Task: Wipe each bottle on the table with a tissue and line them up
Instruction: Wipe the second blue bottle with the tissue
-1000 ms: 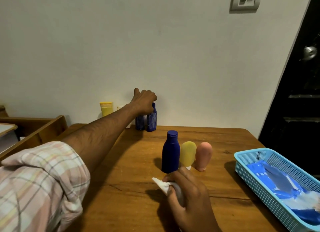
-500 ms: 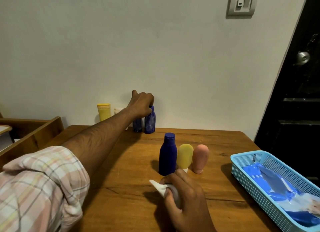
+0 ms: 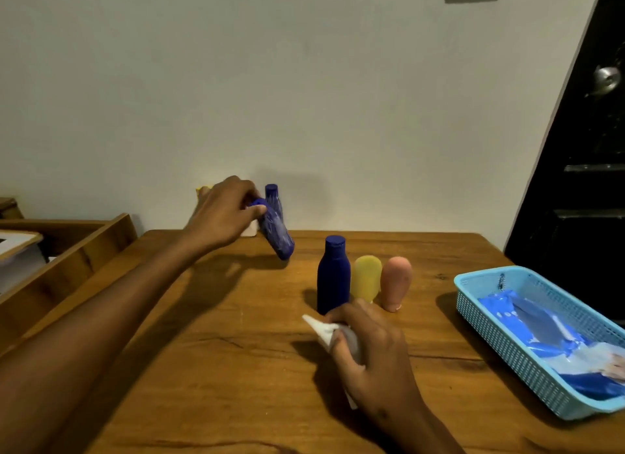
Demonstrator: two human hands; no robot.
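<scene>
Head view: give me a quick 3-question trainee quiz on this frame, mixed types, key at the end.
1. True or false: the patterned blue bottle in the left hand is tilted.
2. What does the right hand hold? A) tissue B) cap C) nothing
3. Fill in: the dark blue bottle, yellow bottle and pink bottle stand in a ____ on the table.

Key: 1 true; 2 A, the tissue; 3 row.

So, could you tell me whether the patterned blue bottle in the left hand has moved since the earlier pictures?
Yes. The patterned blue bottle has left the wall, tilted, coming toward the near row in the left hand.
</scene>
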